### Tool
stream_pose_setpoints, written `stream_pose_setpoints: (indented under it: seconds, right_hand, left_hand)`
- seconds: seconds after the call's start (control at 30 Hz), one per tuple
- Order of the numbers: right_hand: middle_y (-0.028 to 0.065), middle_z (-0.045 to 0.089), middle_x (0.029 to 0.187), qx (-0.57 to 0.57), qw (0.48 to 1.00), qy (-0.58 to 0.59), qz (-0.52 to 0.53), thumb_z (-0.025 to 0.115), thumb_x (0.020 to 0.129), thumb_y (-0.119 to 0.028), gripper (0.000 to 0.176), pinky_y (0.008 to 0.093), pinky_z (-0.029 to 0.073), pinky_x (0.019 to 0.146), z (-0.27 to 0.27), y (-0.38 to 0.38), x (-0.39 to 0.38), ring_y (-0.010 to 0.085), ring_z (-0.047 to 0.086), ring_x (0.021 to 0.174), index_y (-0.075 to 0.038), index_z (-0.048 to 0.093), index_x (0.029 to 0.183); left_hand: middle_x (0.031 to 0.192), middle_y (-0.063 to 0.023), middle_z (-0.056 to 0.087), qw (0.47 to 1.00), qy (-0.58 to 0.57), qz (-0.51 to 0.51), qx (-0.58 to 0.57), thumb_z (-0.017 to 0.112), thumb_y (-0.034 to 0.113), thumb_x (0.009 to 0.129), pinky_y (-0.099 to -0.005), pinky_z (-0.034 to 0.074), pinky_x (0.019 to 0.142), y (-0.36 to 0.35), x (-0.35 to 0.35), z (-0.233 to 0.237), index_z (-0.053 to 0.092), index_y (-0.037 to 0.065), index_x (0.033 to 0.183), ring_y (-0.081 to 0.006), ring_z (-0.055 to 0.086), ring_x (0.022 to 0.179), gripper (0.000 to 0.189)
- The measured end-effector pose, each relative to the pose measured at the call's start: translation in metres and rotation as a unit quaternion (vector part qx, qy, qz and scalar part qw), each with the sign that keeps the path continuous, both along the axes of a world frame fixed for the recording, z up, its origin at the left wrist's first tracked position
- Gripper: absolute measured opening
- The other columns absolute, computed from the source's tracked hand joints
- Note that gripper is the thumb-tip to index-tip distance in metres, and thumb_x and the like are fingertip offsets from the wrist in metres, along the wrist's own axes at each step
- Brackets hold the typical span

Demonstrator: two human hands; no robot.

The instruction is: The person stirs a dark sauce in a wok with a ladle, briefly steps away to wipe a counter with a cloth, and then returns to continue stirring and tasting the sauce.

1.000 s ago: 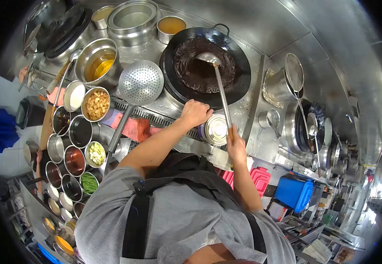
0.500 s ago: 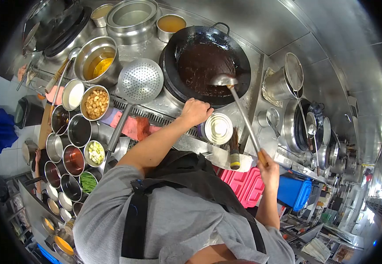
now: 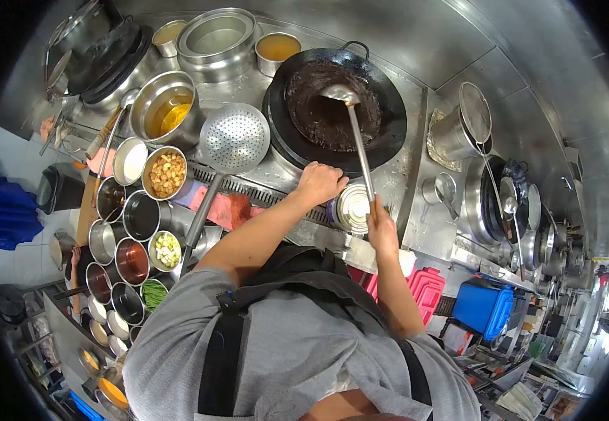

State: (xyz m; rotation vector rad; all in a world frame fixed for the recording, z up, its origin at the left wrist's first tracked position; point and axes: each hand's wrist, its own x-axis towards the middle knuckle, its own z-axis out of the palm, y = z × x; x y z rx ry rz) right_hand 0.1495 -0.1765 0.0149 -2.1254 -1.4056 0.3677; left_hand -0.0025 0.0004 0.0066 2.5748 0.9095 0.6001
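Observation:
A black wok (image 3: 393, 112) with dark brown sauce (image 3: 318, 119) in it sits on the stove. My left hand (image 3: 322, 184) is closed at the wok's near edge; its fingertips are partly hidden there. In my right hand (image 3: 382, 230) is the wooden end of a long metal ladle (image 3: 360, 145). The ladle's bowl is inside the wok, over the sauce toward the far side. Just below the wok, between my two hands, stands a tin can (image 3: 353, 209). A perforated strainer (image 3: 235, 138) lies left of the wok.
Left stand a pot of yellow oil (image 3: 193, 105), a bowl of browned cubes (image 3: 182, 158), chopped pale-green pieces (image 3: 167, 250) and several sauce containers. A lidded pot (image 3: 250, 35) is behind. Right are a sieve on a pot (image 3: 452, 137) and a small cup (image 3: 431, 189). Part of another person's arm (image 3: 75, 277) shows at far left.
My right hand has moved left and forward with the ladle. The ladle's bowl has gone from the wok's near right to its far side. My left hand stays at the wok's edge.

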Motion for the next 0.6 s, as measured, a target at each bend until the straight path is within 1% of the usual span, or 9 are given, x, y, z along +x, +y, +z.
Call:
stream_pose_setpoints:
  seconds: [0.03, 0.1, 0.23, 0.3, 0.33, 0.4, 0.5, 0.57, 0.6]
  right_hand:
    - [0.0272, 0.064, 0.103, -0.047, 0.998, -0.030, -0.020, 0.060, 0.087, -0.008, 0.052, 0.0488, 0.049, 0.082, 0.014, 0.004, 0.001, 0.0441, 0.061, 0.096, -0.004, 0.046, 0.138]
    - [0.0261, 0.064, 0.106, -0.003, 0.999, -0.011, -0.042, 0.060, 0.087, -0.008, 0.051, 0.0481, 0.049, 0.084, 0.033, -0.002, 0.008, 0.0435, 0.061, 0.099, -0.004, 0.047, 0.137]
    - [0.0208, 0.066, 0.113, -0.076, 0.992, 0.017, -0.102, 0.062, 0.087, -0.007, 0.050, 0.0376, 0.049, 0.091, 0.079, -0.042, 0.033, 0.0340, 0.065, 0.106, -0.004, 0.050, 0.136]
    - [0.0197, 0.067, 0.115, -0.060, 0.990, 0.060, -0.116, 0.065, 0.085, -0.006, 0.051, 0.0336, 0.048, 0.092, 0.094, -0.071, 0.044, 0.0257, 0.065, 0.108, -0.005, 0.053, 0.135]
    - [0.0197, 0.067, 0.115, -0.062, 0.990, 0.057, -0.115, 0.065, 0.085, -0.006, 0.051, 0.0336, 0.048, 0.092, 0.100, -0.085, 0.048, 0.0257, 0.065, 0.108, -0.005, 0.053, 0.135]
    - [0.0187, 0.068, 0.113, -0.094, 0.972, 0.149, -0.153, 0.068, 0.084, -0.005, 0.051, 0.0308, 0.048, 0.091, 0.110, -0.109, 0.054, 0.0184, 0.065, 0.105, -0.006, 0.056, 0.133]
    - [0.0163, 0.069, 0.112, -0.109, 0.984, 0.099, -0.100, 0.068, 0.083, -0.003, 0.051, 0.0305, 0.049, 0.090, 0.115, -0.127, 0.040, 0.0160, 0.064, 0.103, -0.007, 0.056, 0.133]
    - [0.0145, 0.069, 0.111, -0.092, 0.982, 0.138, -0.095, 0.068, 0.084, -0.003, 0.052, 0.0295, 0.049, 0.089, 0.108, -0.125, 0.025, 0.0172, 0.064, 0.101, -0.008, 0.056, 0.134]
    - [0.0121, 0.069, 0.110, -0.132, 0.969, 0.174, -0.115, 0.070, 0.083, -0.004, 0.052, 0.0247, 0.048, 0.088, 0.109, -0.118, 0.016, 0.0141, 0.063, 0.100, -0.008, 0.057, 0.133]
  left_hand:
    - [0.072, -0.0128, 0.069, 1.000, 0.000, -0.003, 0.000, 0.060, 0.038, 0.086, -0.0418, 0.050, 0.075, 0.000, 0.000, 0.000, 0.068, 0.007, 0.073, -0.0289, 0.068, 0.072, 0.034]
    - [0.073, -0.0130, 0.069, 1.000, 0.000, -0.008, 0.000, 0.060, 0.038, 0.087, -0.0420, 0.050, 0.075, 0.001, -0.001, 0.000, 0.068, 0.007, 0.074, -0.0292, 0.068, 0.072, 0.035]
    - [0.074, -0.0131, 0.069, 1.000, 0.003, -0.009, -0.007, 0.059, 0.039, 0.087, -0.0421, 0.050, 0.076, 0.001, -0.002, 0.000, 0.069, 0.007, 0.076, -0.0296, 0.068, 0.074, 0.035]
    - [0.074, -0.0130, 0.069, 1.000, 0.008, -0.008, -0.013, 0.059, 0.039, 0.087, -0.0421, 0.050, 0.076, 0.001, -0.001, 0.000, 0.069, 0.007, 0.076, -0.0295, 0.068, 0.074, 0.035]
    - [0.073, -0.0128, 0.069, 1.000, 0.002, -0.008, -0.008, 0.059, 0.038, 0.087, -0.0419, 0.050, 0.075, 0.001, -0.001, -0.001, 0.068, 0.007, 0.075, -0.0293, 0.068, 0.073, 0.035]
    - [0.072, -0.0126, 0.069, 1.000, -0.006, -0.007, -0.005, 0.059, 0.038, 0.087, -0.0417, 0.050, 0.074, 0.001, 0.000, -0.003, 0.068, 0.008, 0.074, -0.0291, 0.068, 0.072, 0.034]
    - [0.069, -0.0117, 0.068, 1.000, -0.013, -0.003, 0.003, 0.060, 0.038, 0.086, -0.0411, 0.050, 0.072, 0.001, 0.001, -0.004, 0.068, 0.008, 0.071, -0.0287, 0.067, 0.069, 0.034]
    - [0.067, -0.0110, 0.068, 1.000, -0.026, 0.002, 0.011, 0.062, 0.038, 0.085, -0.0406, 0.050, 0.071, 0.001, 0.002, -0.007, 0.067, 0.009, 0.069, -0.0285, 0.067, 0.066, 0.033]
    - [0.067, -0.0110, 0.068, 1.000, -0.024, -0.001, 0.008, 0.062, 0.038, 0.085, -0.0406, 0.050, 0.071, -0.001, 0.002, -0.009, 0.067, 0.009, 0.069, -0.0285, 0.067, 0.066, 0.033]
